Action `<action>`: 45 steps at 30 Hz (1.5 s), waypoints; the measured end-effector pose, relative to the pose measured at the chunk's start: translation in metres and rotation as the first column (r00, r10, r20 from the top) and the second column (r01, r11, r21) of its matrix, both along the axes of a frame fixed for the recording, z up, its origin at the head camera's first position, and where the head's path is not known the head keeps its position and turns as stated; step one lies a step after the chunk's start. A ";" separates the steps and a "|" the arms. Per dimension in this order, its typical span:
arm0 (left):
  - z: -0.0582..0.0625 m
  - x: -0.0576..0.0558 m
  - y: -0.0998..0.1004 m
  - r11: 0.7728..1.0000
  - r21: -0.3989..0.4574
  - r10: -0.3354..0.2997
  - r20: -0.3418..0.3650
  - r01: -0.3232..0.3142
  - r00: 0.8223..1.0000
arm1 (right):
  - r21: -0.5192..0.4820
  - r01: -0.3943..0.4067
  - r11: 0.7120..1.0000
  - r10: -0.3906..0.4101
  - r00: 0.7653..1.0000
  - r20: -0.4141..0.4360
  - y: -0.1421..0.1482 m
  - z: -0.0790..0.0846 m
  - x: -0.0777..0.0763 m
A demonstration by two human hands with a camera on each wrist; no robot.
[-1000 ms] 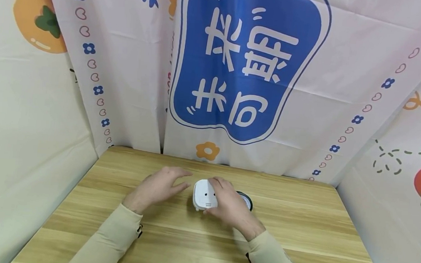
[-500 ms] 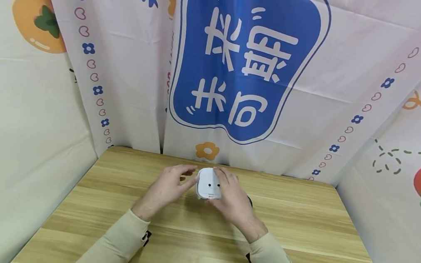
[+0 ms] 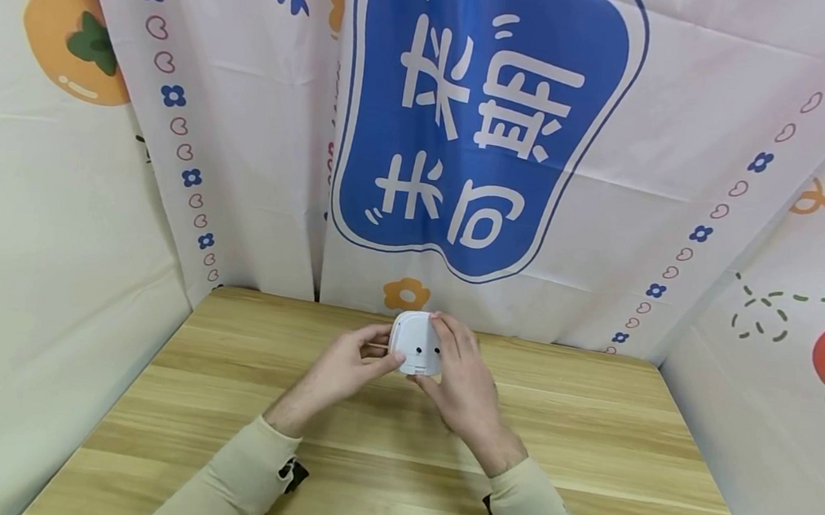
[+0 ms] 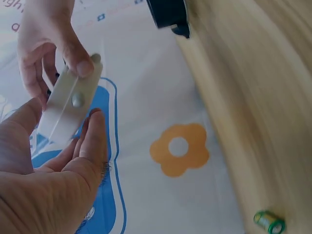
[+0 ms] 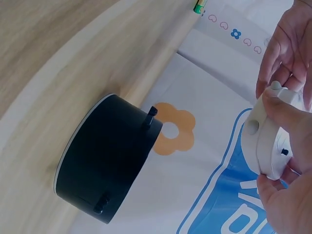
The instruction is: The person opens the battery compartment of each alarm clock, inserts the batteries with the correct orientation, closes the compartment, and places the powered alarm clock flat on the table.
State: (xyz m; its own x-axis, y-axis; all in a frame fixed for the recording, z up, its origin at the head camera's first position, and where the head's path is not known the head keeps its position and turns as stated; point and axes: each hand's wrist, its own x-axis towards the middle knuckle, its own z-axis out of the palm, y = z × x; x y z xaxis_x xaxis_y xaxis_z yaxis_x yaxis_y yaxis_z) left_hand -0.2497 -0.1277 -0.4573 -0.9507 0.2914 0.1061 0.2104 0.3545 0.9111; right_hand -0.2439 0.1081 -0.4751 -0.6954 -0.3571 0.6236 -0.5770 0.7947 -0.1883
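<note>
A white, rounded device [image 3: 414,338] with two small black knobs on its broad face is held up over the back of the table. My right hand [image 3: 469,385] grips its right side, thumb at the lower edge and fingers at the top. From the left, my left hand [image 3: 344,370] has its thumb over the near face and its fingers behind. Rounded white nubs show on the narrow side of the device [image 5: 263,131] in the right wrist view. Part of the face is hidden by my right fingers.
A dark cylindrical object [image 5: 107,156] with small black protrusions stands on the wooden table [image 3: 585,469], hidden behind my right hand in the head view. A green battery [image 4: 269,222] lies near the table's back edge. Printed cloth [image 3: 632,187] hangs behind.
My right hand has lifted the white device up and away from me, tilting its face more upright. My left hand has come in from the left and taken its left side.
</note>
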 end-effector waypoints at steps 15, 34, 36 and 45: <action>0.003 0.003 0.004 0.996 0.028 0.081 -0.021 -0.080 0.996 | 0.019 -0.006 1.000 0.007 0.999 -0.053 -0.001 0.001 0.007; 0.010 0.004 -0.004 0.987 -0.043 0.137 -0.259 -0.154 0.956 | -0.113 -0.054 0.992 0.070 0.987 0.146 0.017 0.012 0.012; 0.010 0.004 -0.005 0.983 -0.080 0.129 -0.335 -0.165 0.933 | -0.160 -0.053 0.986 0.082 0.980 0.183 0.019 0.013 0.013; 0.009 0.010 -0.003 0.922 -0.273 0.034 -0.651 -0.276 0.758 | -0.452 -0.056 0.890 0.246 0.894 0.375 0.021 0.016 0.012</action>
